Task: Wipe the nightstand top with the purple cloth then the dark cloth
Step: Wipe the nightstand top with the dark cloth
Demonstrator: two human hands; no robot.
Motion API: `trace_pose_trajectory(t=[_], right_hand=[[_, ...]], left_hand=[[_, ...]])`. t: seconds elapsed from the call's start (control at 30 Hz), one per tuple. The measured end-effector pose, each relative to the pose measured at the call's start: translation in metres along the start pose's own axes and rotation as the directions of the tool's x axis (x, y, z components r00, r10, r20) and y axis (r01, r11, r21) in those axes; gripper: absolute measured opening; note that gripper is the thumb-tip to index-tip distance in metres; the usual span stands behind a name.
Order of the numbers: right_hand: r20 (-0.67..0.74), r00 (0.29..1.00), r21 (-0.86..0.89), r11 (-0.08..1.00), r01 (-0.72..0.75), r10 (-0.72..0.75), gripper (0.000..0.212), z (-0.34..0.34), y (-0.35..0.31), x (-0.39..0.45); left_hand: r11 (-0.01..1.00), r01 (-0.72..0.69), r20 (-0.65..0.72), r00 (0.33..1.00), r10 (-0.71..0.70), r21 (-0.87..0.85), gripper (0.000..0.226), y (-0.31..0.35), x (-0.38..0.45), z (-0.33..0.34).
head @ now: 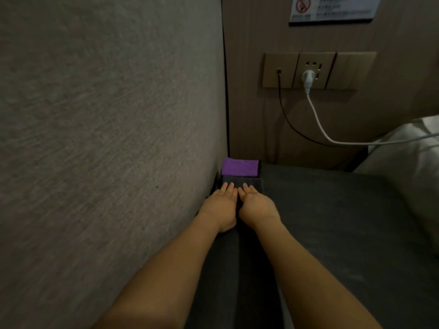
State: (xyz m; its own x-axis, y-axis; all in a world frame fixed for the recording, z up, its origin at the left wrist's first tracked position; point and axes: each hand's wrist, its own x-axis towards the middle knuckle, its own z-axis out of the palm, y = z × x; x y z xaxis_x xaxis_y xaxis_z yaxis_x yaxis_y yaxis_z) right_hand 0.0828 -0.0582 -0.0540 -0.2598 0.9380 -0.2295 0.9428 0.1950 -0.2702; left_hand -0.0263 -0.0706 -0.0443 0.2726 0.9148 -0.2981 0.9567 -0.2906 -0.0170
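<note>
At the far left corner of the dark grey nightstand top [332, 222], against the wall, I see the folded purple cloth [240, 167] lying flat. Just in front of it, and touching its near edge, lies the folded dark grey cloth [240, 182]. My left hand [221, 205] and my right hand [257, 206] rest side by side on this dark cloth, palms down, fingers stretched forward and flat, grasping nothing. The two hands nearly touch each other. On the left stands a grey textured fabric panel [107, 127]. Behind, on the brown wooden wall [249, 103], a beige socket plate [318, 70] holds a white plug [308, 78] with a white cable [318, 119] and a thin black cable [285, 115]. White bedding [408, 167] is at the right.
</note>
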Motion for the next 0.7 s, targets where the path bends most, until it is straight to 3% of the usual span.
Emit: trace_pose_trajectory(t=[0.7], right_hand=[[-0.008, 1.000, 0.056, 0.998, 0.000, 0.000, 0.061, -0.0017, 0.0015, 0.0028]], left_hand=[[1.000, 0.001, 0.009, 1.000, -0.001, 0.004, 0.076, -0.0001, 0.0088, -0.0026]])
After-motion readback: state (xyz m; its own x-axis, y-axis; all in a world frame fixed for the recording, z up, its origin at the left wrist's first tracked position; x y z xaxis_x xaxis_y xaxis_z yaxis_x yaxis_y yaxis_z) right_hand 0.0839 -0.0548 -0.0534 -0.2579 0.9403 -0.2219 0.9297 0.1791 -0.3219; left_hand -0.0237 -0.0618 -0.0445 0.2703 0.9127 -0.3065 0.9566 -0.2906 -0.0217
